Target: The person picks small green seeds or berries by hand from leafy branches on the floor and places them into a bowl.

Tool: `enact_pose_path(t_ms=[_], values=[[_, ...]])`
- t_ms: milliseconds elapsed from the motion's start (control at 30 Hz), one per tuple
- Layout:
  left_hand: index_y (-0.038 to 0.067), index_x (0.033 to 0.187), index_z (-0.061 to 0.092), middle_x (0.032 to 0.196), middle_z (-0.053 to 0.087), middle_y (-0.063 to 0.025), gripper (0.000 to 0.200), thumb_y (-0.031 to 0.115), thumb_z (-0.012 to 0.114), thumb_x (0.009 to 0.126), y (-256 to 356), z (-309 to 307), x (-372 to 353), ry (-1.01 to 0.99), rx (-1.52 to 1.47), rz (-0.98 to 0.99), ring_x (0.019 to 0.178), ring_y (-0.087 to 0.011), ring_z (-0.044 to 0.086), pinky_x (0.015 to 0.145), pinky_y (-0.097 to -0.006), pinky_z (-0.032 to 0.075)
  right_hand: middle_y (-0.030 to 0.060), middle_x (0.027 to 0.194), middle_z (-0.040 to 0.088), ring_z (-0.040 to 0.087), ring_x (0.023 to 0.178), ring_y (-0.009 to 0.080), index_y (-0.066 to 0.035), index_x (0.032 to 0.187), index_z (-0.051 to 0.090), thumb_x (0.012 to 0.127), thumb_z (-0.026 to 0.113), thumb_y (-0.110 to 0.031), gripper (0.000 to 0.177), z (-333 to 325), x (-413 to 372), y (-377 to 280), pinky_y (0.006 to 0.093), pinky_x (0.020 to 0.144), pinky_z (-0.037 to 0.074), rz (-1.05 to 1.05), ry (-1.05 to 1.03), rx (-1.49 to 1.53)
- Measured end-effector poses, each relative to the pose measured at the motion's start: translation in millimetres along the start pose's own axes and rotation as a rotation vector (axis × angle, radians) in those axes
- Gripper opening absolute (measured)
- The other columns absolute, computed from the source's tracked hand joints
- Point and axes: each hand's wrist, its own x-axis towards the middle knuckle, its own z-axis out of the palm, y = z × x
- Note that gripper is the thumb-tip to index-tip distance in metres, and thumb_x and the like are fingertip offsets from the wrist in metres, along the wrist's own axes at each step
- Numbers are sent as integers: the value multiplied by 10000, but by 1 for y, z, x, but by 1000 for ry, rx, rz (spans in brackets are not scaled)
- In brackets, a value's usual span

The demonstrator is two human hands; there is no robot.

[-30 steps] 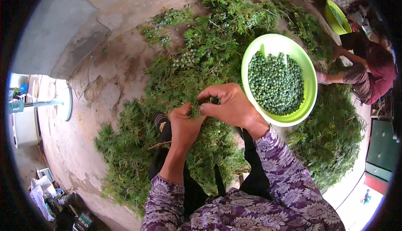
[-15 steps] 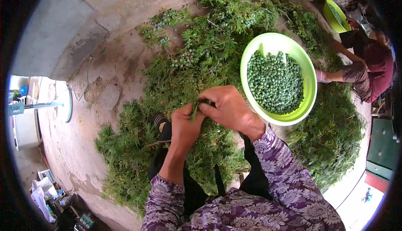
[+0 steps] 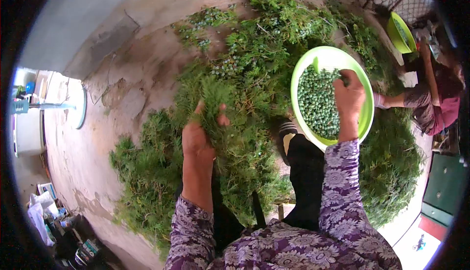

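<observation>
My left hand [image 3: 198, 138] is over the heap of evergreen branches [image 3: 249, 138], its thumb and forefinger spread apart. A blurred green sprig [image 3: 216, 94] overlaps these fingertips, and I cannot make out a grip on it. Over the right side of a light green bowl [image 3: 296, 104], my right hand [image 3: 350, 99] has its fingers curled in. Whatever may be inside those fingers is hidden. Many small round green berries [image 3: 316, 99] fill much of the bowl.
Bluish berries [image 3: 225, 67] cling to branches near the wall. My shoe [image 3: 287, 132] is beside the bowl. At right sits another person [image 3: 443, 94], near a second green bowl [image 3: 400, 33]. A fan [image 3: 81, 107] stands at left, with clutter [image 3: 49, 216] below.
My hands, earlier together over the branches, have separated. The right moved right to the bowl; the left moved slightly left. The view shifted and my foot now shows beside the bowl.
</observation>
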Motion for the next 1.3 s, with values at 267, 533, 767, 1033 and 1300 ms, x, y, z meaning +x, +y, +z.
enact_pose_path(t_ms=[267,533,767,1033,1300], values=[[16,1035,494,806,580,-125,338,302,383,892,7,-15,10,-35,-208,32,655,-248,567,550,-331,488,158,880,609,580,857,267,-8,914,606,704,588,-198,284,0,-1,1,359,758,439,-141,-74,-251],[62,1019,529,894,610,-79,314,325,496,850,0,5,6,71,-162,50,683,-183,577,590,-324,487,69,863,579,519,631,105,43,1100,463,717,653,-151,469,50,-80,-116,243,601,438,102,-1130,707],[14,1000,526,902,583,-59,295,215,597,797,-18,4,1,103,172,505,790,-165,544,708,-282,437,72,820,585,534,621,117,30,1087,475,753,556,-49,353,58,-109,-148,247,506,449,216,-1216,582],[1,960,547,923,567,-130,317,206,621,730,6,-11,-9,418,1032,922,861,-267,518,774,-361,399,48,788,550,488,556,116,-10,999,483,798,502,-73,212,100,-91,-117,229,449,394,425,-990,767],[-6,984,551,950,560,-163,348,172,641,698,28,-21,-7,474,943,1218,897,-301,505,785,-379,402,13,755,533,472,625,70,-35,898,534,787,557,-122,143,111,-137,-143,220,531,402,-115,-1014,626]])
